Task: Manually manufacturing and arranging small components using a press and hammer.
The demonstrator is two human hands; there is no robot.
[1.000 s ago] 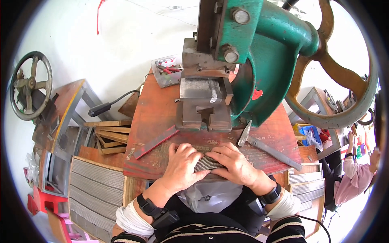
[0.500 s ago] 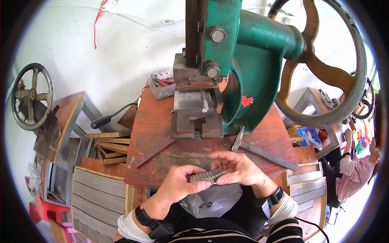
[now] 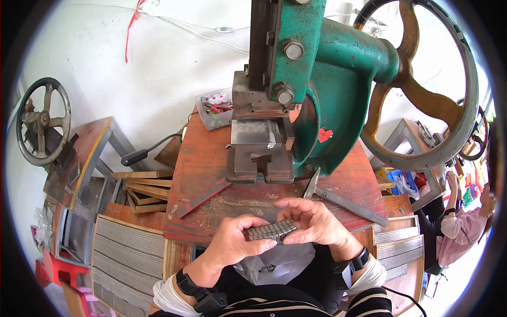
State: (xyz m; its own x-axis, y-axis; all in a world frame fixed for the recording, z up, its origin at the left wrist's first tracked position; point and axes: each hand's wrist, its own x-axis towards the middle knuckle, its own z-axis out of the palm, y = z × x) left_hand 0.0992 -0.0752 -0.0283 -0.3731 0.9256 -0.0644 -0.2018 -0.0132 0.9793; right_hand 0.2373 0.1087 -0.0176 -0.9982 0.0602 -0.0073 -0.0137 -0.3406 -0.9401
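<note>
A short row of small grey metal pieces (image 3: 271, 230) is pinched between both hands just above the near edge of the red wooden bench (image 3: 206, 158). My left hand (image 3: 232, 244) grips its left end with thumb on top. Closed around its right end is my right hand (image 3: 311, 223). Both wrists wear dark bands. Straight ahead stands a green hand press (image 3: 317, 95) with a grey steel die block (image 3: 259, 153) at its foot.
A big spoked handwheel (image 3: 422, 90) fills the upper right. Metal bars (image 3: 203, 198) and a hinged steel tool (image 3: 343, 201) lie on the bench. Trays of grey pieces (image 3: 127, 259) sit at lower left, wooden slats (image 3: 148, 187) behind them. Another person (image 3: 459, 227) sits at right.
Both hands lifted the row of grey pieces off the bench and drew it toward my body; the view tilted up, showing more of the press.
</note>
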